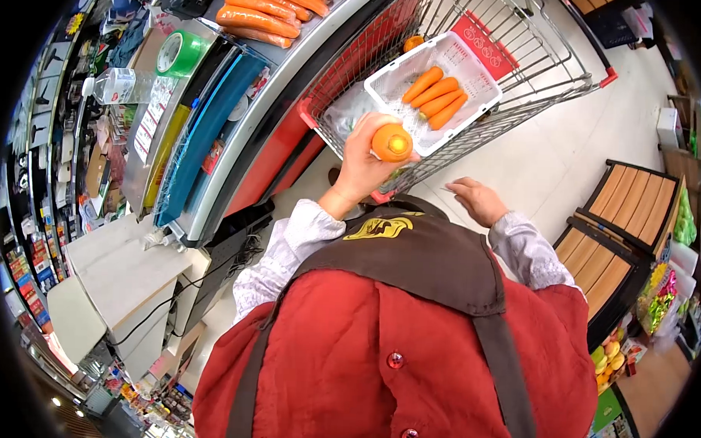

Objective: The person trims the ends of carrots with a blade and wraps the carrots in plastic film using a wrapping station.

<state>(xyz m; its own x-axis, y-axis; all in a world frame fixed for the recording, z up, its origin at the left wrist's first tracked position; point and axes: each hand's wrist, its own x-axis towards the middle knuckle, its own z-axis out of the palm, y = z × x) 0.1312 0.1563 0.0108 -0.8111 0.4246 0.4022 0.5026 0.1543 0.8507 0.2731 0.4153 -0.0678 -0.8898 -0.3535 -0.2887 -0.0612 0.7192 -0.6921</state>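
My left hand [362, 159] is wrapped round a carrot [392, 142], whose cut top end points up at the camera. It is held over the near edge of a white plastic basket [480, 97] standing in a metal shopping cart. Several carrots [437, 94] lie side by side in that basket. To the right of the cart, my right hand [478, 201] hangs over the floor with its fingers curled together. A small pale tip shows at its fingertips, too small to name. Clear plastic [348, 111] lies in the cart to the left of the basket.
Bagged carrots [269, 14] rest on the checkout counter [326, 33] at upper left. Beside them are a roll of green tape [180, 54] and a plastic bottle [123, 86]. The cart [553, 68] carries a red sign. Wooden slatted racks [629, 200] stand at right.
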